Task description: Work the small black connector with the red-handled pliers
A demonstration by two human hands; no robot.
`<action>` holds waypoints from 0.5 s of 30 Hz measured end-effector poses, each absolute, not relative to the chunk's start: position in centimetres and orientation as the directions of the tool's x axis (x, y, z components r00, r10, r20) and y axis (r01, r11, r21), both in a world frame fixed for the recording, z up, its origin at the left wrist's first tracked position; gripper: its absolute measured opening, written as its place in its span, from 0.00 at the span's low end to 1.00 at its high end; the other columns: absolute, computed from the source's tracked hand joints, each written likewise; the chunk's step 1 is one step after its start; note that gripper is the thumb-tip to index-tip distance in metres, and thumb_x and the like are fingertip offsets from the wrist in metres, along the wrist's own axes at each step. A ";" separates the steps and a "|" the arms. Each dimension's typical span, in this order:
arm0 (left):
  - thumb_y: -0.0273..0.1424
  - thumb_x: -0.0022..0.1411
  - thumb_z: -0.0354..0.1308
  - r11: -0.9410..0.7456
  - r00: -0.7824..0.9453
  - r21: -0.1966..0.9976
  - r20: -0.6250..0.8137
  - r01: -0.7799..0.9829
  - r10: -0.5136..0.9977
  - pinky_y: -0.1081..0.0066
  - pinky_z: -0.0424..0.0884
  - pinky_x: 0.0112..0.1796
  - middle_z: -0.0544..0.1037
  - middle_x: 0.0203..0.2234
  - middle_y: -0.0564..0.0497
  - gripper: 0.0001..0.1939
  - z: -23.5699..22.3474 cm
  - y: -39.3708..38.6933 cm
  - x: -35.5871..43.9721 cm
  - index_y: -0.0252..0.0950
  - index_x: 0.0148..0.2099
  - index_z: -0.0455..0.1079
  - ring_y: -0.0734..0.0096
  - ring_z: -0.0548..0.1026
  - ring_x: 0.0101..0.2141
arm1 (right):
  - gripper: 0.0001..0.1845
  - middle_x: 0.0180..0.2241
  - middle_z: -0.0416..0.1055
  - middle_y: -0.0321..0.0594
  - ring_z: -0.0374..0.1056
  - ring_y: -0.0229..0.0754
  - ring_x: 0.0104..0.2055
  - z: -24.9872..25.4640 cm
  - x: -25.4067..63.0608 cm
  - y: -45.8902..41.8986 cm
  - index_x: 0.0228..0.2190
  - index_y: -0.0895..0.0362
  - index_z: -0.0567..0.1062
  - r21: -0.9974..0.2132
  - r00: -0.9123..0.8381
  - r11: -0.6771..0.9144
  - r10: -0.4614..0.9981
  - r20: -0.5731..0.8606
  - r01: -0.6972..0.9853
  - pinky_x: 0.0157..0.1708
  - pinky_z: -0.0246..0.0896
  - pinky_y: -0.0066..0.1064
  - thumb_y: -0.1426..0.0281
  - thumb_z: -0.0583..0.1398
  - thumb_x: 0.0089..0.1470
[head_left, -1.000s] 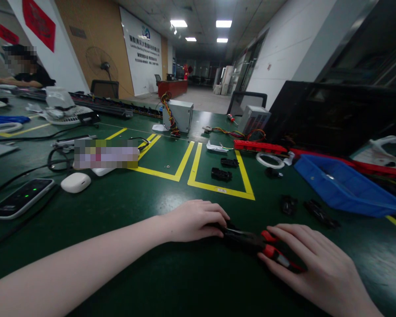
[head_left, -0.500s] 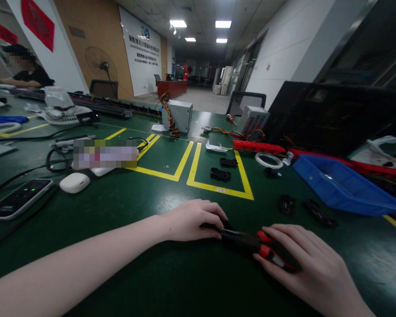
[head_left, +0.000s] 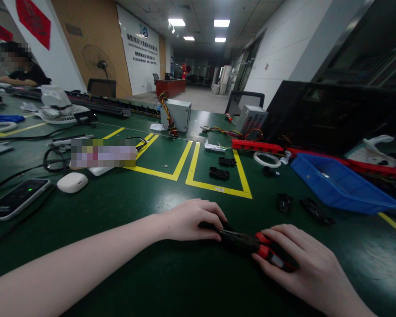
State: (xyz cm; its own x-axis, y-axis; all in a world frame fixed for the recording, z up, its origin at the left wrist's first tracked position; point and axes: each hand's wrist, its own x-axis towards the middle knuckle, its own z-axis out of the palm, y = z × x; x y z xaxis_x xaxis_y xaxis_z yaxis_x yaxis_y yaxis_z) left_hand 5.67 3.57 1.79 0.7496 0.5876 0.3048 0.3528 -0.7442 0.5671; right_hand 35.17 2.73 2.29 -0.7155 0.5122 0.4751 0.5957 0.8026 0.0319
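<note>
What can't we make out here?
Head view:
What, if anything, the left hand holds: hidden behind the hand itself.
What, if anything, the pliers grip: tips too small, dark.
Text on the label: too small.
Pixelated item: blurred out.
Right hand: forearm mostly cut off, bottom edge.

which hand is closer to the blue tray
Right. The right hand, holding the red-handled pliers, is on the near side of the blue tray; the left hand is farther left, by the pliers' tips.
</note>
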 end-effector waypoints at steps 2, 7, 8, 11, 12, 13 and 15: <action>0.30 0.62 0.61 -0.743 0.749 0.571 0.307 0.349 0.587 0.67 0.69 0.45 0.73 0.48 0.48 0.07 1.8 3.6 5.7 0.35 0.42 0.72 0.68 0.73 0.47 | 0.16 0.35 0.73 0.43 0.70 0.40 0.32 2.3 35.2 2.7 0.39 0.57 0.74 0.010 -0.710 0.798 0.530 0.463 0.602 0.28 0.68 0.30 0.61 0.63 0.50; 0.31 0.62 0.61 -0.744 0.751 0.562 0.296 0.362 0.590 0.66 0.68 0.46 0.73 0.48 0.48 0.07 1.9 3.6 5.7 0.35 0.42 0.72 0.67 0.73 0.47 | 0.15 0.35 0.72 0.42 0.70 0.39 0.31 2.2 35.0 2.7 0.38 0.56 0.74 -0.042 -0.706 0.786 0.575 0.414 0.616 0.27 0.68 0.29 0.60 0.63 0.50; 0.31 0.62 0.61 -0.743 0.751 0.562 0.293 0.365 0.591 0.66 0.68 0.46 0.73 0.48 0.48 0.07 1.9 3.6 5.7 0.35 0.42 0.72 0.67 0.73 0.47 | 0.15 0.35 0.72 0.42 0.70 0.39 0.31 2.2 35.0 2.7 0.38 0.56 0.74 -0.046 -0.705 0.784 0.581 0.407 0.620 0.27 0.68 0.28 0.60 0.63 0.50; 0.31 0.61 0.61 -0.743 0.752 0.558 0.291 0.369 0.592 0.66 0.68 0.46 0.73 0.48 0.48 0.07 1.9 3.6 5.7 0.35 0.42 0.72 0.66 0.73 0.47 | 0.16 0.35 0.72 0.42 0.71 0.39 0.31 2.2 35.0 2.8 0.39 0.55 0.74 -0.051 -0.701 0.776 0.594 0.394 0.629 0.27 0.69 0.29 0.59 0.63 0.50; 0.31 0.61 0.61 -0.744 0.752 0.556 0.291 0.370 0.591 0.66 0.67 0.46 0.73 0.48 0.48 0.07 1.9 3.7 5.7 0.35 0.42 0.72 0.66 0.73 0.47 | 0.16 0.35 0.72 0.42 0.71 0.39 0.31 2.3 35.0 2.8 0.38 0.55 0.74 -0.050 -0.702 0.775 0.595 0.390 0.629 0.27 0.69 0.29 0.59 0.63 0.50; 0.31 0.61 0.61 -0.744 0.752 0.555 0.290 0.371 0.592 0.66 0.67 0.47 0.73 0.48 0.48 0.07 1.8 3.7 5.7 0.36 0.42 0.72 0.66 0.72 0.47 | 0.16 0.34 0.72 0.42 0.71 0.39 0.31 2.3 35.0 2.9 0.38 0.55 0.74 -0.050 -0.704 0.776 0.595 0.388 0.629 0.27 0.69 0.29 0.59 0.63 0.50; 0.31 0.61 0.61 -0.743 0.752 0.558 0.290 0.370 0.593 0.66 0.67 0.47 0.73 0.48 0.48 0.07 1.7 3.7 5.8 0.36 0.43 0.72 0.66 0.72 0.48 | 0.15 0.34 0.72 0.42 0.71 0.39 0.31 2.4 35.1 2.9 0.38 0.55 0.74 -0.050 -0.707 0.776 0.597 0.379 0.628 0.27 0.69 0.28 0.59 0.63 0.51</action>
